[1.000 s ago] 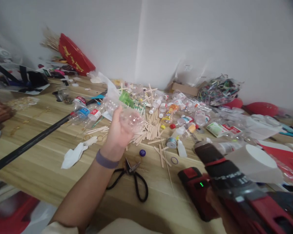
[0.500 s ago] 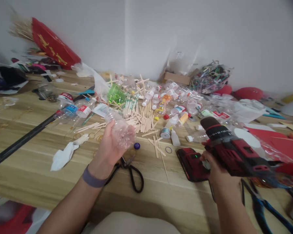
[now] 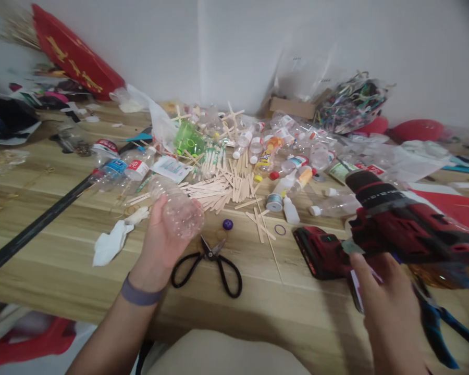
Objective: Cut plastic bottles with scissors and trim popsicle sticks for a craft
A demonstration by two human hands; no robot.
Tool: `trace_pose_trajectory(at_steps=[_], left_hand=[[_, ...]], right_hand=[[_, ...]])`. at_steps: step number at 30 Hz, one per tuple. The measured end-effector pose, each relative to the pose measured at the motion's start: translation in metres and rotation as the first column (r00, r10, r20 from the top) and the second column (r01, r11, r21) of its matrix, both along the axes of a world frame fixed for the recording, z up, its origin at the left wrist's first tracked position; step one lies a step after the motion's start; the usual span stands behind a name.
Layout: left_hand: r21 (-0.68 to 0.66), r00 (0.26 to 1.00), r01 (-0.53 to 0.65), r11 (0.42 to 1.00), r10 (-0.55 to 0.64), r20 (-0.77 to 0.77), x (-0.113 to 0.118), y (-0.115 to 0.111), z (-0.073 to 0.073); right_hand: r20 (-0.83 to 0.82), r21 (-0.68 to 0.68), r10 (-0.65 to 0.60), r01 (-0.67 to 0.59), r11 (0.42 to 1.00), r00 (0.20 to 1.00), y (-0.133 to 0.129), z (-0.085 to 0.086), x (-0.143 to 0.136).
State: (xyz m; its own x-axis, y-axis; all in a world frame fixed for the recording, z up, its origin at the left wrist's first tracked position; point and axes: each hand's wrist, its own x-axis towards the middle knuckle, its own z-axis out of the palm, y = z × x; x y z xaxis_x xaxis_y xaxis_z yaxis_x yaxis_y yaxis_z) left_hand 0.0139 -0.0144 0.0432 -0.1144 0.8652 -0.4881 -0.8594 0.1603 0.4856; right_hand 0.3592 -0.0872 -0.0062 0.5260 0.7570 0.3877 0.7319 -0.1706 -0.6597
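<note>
A clear plastic bottle point(image 3: 183, 212), bare of any label, lies tilted in my left hand point(image 3: 160, 229), its bumpy base toward the right. My left fingers are wrapped round it from below and are mostly hidden. Black-handled scissors point(image 3: 210, 255) lie with parted blades on the table just right of that hand. At the right a red and black cordless drill point(image 3: 398, 213) stands on its battery. My right hand point(image 3: 383, 286) is beside the drill's handle, fingers apart and not wrapped round it; whether a fingertip still touches is unclear.
Wooden craft sticks point(image 3: 234, 187) and many plastic bottles point(image 3: 297, 164) cover the table's middle and back. A purple cap point(image 3: 227, 224) sits above the scissors. Blue-handled pliers point(image 3: 440, 317) lie at the right. A long black pole point(image 3: 39, 226) crosses the left side.
My right hand has loosened from the drill's handle and drawn back toward me. The bottle stays in my left hand. The view has shifted slightly.
</note>
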Motion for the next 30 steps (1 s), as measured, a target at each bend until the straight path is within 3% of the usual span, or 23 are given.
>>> trace_pose_trajectory(at_steps=[1,2,3,4,5,6,7,8,10,13,18,23,24,26,28,30], left_hand=[[-0.002,1.000,-0.020,1.000,0.020,-0.022,-0.005,-0.003,-0.003],[-0.004,0.999,-0.034,0.999,0.034,-0.036,-0.008,-0.005,-0.007],[-0.006,0.998,-0.042,0.999,0.041,-0.043,-0.011,-0.008,-0.010],[-0.006,0.998,-0.044,0.999,0.044,-0.043,-0.013,-0.010,-0.012],[-0.005,0.999,-0.038,0.999,0.038,-0.038,-0.014,-0.013,-0.014],[-0.004,0.999,-0.025,1.000,0.025,-0.027,-0.015,-0.015,-0.015],[-0.003,1.000,-0.012,1.000,0.012,-0.015,-0.015,-0.018,-0.015],[0.000,1.000,-0.002,1.000,0.002,-0.004,-0.015,-0.021,-0.015],[0.008,1.000,0.007,1.000,-0.007,0.012,-0.015,-0.028,-0.013],[0.024,1.000,-0.012,1.000,0.011,0.024,-0.021,-0.038,-0.013],[0.046,0.996,-0.071,0.996,0.068,0.061,-0.030,-0.041,-0.016],[0.012,0.996,-0.042,0.999,0.041,0.084,-0.023,-0.027,-0.012],[0.006,0.995,-0.034,0.999,0.033,0.098,-0.019,-0.023,-0.010],[-0.005,0.992,-0.013,1.000,0.013,0.122,-0.008,-0.015,-0.007],[-0.016,0.994,0.023,1.000,-0.022,0.112,0.005,-0.008,-0.005],[-0.023,0.996,0.060,0.998,-0.059,0.074,0.017,-0.002,-0.003]], right_hand=[[0.033,-0.014,-0.108,0.109,0.994,0.994,-0.011,-0.005,-0.010],[0.099,0.000,-0.116,0.116,0.993,0.988,-0.021,-0.010,-0.024],[0.176,0.030,-0.019,0.014,0.999,0.984,-0.027,-0.015,-0.042],[0.227,0.032,0.181,-0.193,0.981,0.957,-0.030,-0.019,-0.063],[0.277,-0.008,0.405,-0.420,0.908,0.871,-0.028,-0.022,-0.087],[0.311,-0.154,0.599,-0.583,0.798,0.738,-0.023,-0.024,-0.110],[0.320,-0.332,0.692,-0.608,0.721,0.647,-0.015,-0.025,-0.133],[0.303,-0.513,0.746,-0.558,0.652,0.593,-0.005,-0.025,-0.153],[0.285,-0.587,0.776,-0.537,0.605,0.563,0.015,-0.024,-0.183],[0.276,-0.630,0.807,-0.535,0.562,0.523,0.031,-0.022,-0.206],[0.287,-0.652,0.809,-0.515,0.557,0.513,0.024,-0.022,-0.207],[0.216,-0.574,0.785,-0.575,0.583,0.581,0.026,-0.015,-0.162],[0.165,-0.519,0.777,-0.617,0.592,0.607,0.027,-0.012,-0.150],[-0.114,-0.242,0.750,-0.750,0.616,0.652,0.029,-0.006,-0.132],[-0.375,-0.004,0.703,-0.760,0.650,0.604,0.028,-0.001,-0.123],[-0.510,0.100,0.680,-0.748,0.656,0.527,0.025,0.003,-0.123]])
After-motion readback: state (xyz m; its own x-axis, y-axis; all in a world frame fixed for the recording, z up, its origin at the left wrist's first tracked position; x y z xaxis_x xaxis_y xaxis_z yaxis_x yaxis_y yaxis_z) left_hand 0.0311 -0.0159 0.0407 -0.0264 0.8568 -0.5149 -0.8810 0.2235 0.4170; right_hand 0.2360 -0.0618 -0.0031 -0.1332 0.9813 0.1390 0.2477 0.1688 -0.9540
